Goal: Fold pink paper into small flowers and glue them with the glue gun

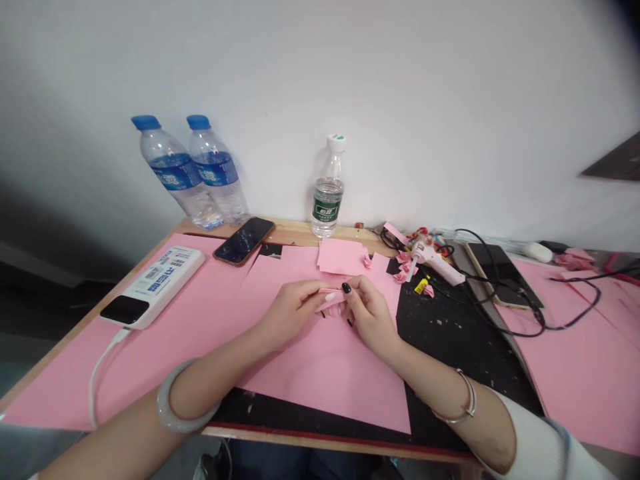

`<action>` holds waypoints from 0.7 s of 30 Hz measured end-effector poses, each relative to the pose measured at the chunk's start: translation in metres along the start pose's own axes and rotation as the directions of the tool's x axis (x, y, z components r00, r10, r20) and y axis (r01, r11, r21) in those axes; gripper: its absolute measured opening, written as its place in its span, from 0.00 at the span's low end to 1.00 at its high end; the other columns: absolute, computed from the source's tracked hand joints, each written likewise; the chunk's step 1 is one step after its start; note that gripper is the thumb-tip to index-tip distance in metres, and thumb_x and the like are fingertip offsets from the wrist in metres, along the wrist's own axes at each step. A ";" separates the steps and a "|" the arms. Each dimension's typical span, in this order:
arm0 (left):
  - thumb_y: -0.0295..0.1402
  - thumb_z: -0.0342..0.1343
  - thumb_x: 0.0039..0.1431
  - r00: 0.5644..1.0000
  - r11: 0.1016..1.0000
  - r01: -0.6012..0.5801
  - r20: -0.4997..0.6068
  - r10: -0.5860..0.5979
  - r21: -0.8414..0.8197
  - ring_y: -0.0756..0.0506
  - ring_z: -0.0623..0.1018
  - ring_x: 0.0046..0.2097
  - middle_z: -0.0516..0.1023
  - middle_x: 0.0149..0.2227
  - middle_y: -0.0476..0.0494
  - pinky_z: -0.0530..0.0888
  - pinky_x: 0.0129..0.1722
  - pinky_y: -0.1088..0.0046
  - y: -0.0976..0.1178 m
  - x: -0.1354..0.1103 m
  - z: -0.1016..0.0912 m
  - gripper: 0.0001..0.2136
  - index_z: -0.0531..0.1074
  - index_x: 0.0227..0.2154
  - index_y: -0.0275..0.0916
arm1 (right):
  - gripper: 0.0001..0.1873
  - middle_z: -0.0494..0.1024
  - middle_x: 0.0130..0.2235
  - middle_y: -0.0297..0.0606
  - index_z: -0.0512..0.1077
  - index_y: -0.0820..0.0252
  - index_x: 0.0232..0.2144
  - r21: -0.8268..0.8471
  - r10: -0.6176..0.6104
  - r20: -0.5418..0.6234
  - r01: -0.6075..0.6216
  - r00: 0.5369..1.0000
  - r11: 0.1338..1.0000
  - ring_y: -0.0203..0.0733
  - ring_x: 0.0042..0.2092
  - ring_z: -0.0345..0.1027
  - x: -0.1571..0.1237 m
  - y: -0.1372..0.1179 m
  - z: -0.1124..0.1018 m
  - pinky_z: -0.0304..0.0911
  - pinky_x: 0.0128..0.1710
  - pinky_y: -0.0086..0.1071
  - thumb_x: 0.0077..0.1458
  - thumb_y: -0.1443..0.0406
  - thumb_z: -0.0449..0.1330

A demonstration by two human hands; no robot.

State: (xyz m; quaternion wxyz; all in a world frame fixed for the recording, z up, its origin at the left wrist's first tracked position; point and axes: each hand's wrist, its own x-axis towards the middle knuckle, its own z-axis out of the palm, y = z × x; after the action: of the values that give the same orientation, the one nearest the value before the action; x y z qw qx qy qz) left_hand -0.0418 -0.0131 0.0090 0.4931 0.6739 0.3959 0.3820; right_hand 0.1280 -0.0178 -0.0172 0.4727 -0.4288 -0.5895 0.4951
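Note:
Between my two hands is a small piece of folded pink paper (329,301), held just above a large pink sheet (320,377). My left hand (295,307) pinches its left side, thumb on top. From the other side my right hand (371,313) grips it between thumb and fingers. Part of the paper is hidden by the fingers. Just beyond my hands lies a stack of pink paper squares (340,256), with a small curled pink paper piece (367,261) at its right edge.
A pink glue gun (434,260) lies right among curled paper pieces (401,275) and black cables. A water bottle (327,193) stands at the wall; two larger bottles (175,173) lean left. A phone (245,240) and a white power bank (153,287) lie left, another phone (503,275) right.

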 end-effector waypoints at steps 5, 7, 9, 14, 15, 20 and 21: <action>0.35 0.54 0.60 0.996 0.991 0.090 -0.002 -0.090 -0.101 0.48 0.76 0.31 0.78 0.29 0.46 0.73 0.32 0.74 0.001 -0.001 0.002 0.09 0.77 0.36 0.37 | 0.14 0.68 0.20 0.27 0.61 0.57 0.28 0.098 0.049 -0.016 -0.047 0.999 0.994 0.30 0.18 0.55 0.002 0.000 0.000 0.51 0.17 0.24 0.60 0.55 0.56; 0.35 0.54 0.60 0.993 0.986 0.115 -0.008 -0.116 -0.117 0.47 0.76 0.31 0.78 0.30 0.45 0.72 0.30 0.74 0.000 0.000 0.001 0.10 0.77 0.38 0.37 | 0.14 0.68 0.19 0.26 0.60 0.57 0.28 0.103 0.053 -0.023 -0.051 0.998 0.993 0.30 0.17 0.54 0.003 -0.001 0.000 0.50 0.16 0.24 0.60 0.55 0.56; 0.35 0.53 0.61 0.992 0.985 0.125 -0.015 -0.128 -0.116 0.47 0.76 0.31 0.78 0.29 0.46 0.71 0.29 0.75 -0.001 0.000 0.000 0.10 0.76 0.36 0.36 | 0.14 0.68 0.19 0.26 0.60 0.56 0.27 0.095 0.055 -0.028 -0.052 0.998 0.994 0.30 0.17 0.54 0.003 -0.002 0.000 0.50 0.16 0.24 0.60 0.55 0.56; 0.36 0.52 0.62 0.991 0.992 0.108 -0.068 -0.113 -0.063 0.49 0.73 0.29 0.76 0.25 0.49 0.68 0.29 0.76 -0.002 0.001 -0.001 0.12 0.75 0.27 0.36 | 0.13 0.68 0.20 0.27 0.61 0.57 0.28 0.053 0.056 0.016 -0.057 0.998 0.997 0.30 0.18 0.55 0.001 -0.002 0.002 0.52 0.17 0.24 0.60 0.57 0.55; 0.36 0.52 0.62 0.991 0.993 0.109 -0.079 -0.112 -0.051 0.50 0.73 0.28 0.75 0.25 0.50 0.68 0.29 0.77 -0.002 0.001 -0.002 0.12 0.74 0.27 0.36 | 0.12 0.68 0.21 0.27 0.61 0.57 0.28 0.041 0.054 0.027 -0.055 0.998 0.998 0.30 0.18 0.56 0.001 -0.001 0.002 0.52 0.18 0.24 0.60 0.57 0.56; 0.37 0.52 0.61 0.989 0.994 0.111 -0.101 -0.112 -0.011 0.48 0.73 0.29 0.75 0.26 0.48 0.69 0.28 0.76 -0.003 0.000 -0.002 0.12 0.76 0.28 0.36 | 0.12 0.68 0.20 0.27 0.61 0.57 0.27 0.002 0.041 0.034 -0.041 0.999 0.999 0.30 0.18 0.55 0.000 0.000 0.002 0.52 0.18 0.25 0.60 0.58 0.55; 0.37 0.52 0.61 0.988 0.994 0.110 -0.107 -0.111 -0.013 0.48 0.73 0.30 0.76 0.27 0.48 0.69 0.29 0.76 -0.003 0.000 -0.002 0.13 0.76 0.28 0.36 | 0.12 0.68 0.20 0.27 0.61 0.57 0.26 -0.003 0.038 0.033 -0.038 0.999 0.999 0.30 0.18 0.55 0.000 0.001 0.002 0.52 0.18 0.25 0.60 0.59 0.55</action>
State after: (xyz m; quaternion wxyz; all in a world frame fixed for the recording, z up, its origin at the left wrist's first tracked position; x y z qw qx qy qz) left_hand -0.0439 -0.0119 0.0063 0.4940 0.6276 0.4572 0.3913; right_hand 0.1264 -0.0178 -0.0181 0.4530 -0.4320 -0.5897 0.5103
